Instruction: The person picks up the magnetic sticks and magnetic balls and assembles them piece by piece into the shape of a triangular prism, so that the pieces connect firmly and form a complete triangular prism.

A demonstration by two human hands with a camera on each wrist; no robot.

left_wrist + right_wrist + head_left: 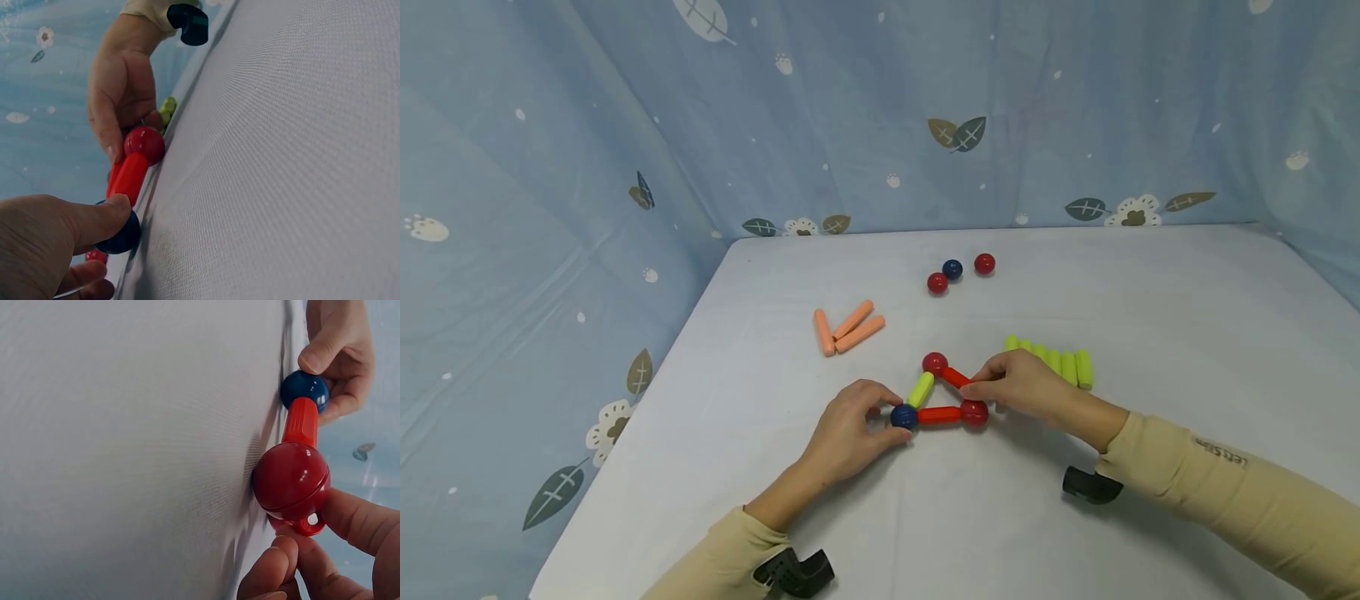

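Observation:
A triangle of balls and rods lies on the white table. At its left corner my left hand (pixel 850 429) pinches a blue ball (pixel 904 417) between thumb and fingers. One red rod (pixel 939 415) runs from there to the near red ball (pixel 974 414). My right hand (pixel 1026 385) holds the other red rod (pixel 956 377) with thumb and fingertips, close to that red ball. In the right wrist view this rod's end, with a hole in it, shows beside the red ball (pixel 292 478). A yellow-green rod (pixel 921 389) links the blue ball to the far red ball (pixel 935 363).
Three orange rods (pixel 860 333) lie to the left, beyond the triangle. Further back sit two loose red balls (pixel 984 264) and a blue ball (pixel 952 269). A row of yellow-green rods (pixel 1083 369) lies just behind my right hand, partly hidden. A patterned blue curtain (pixel 865 117) hangs behind the table.

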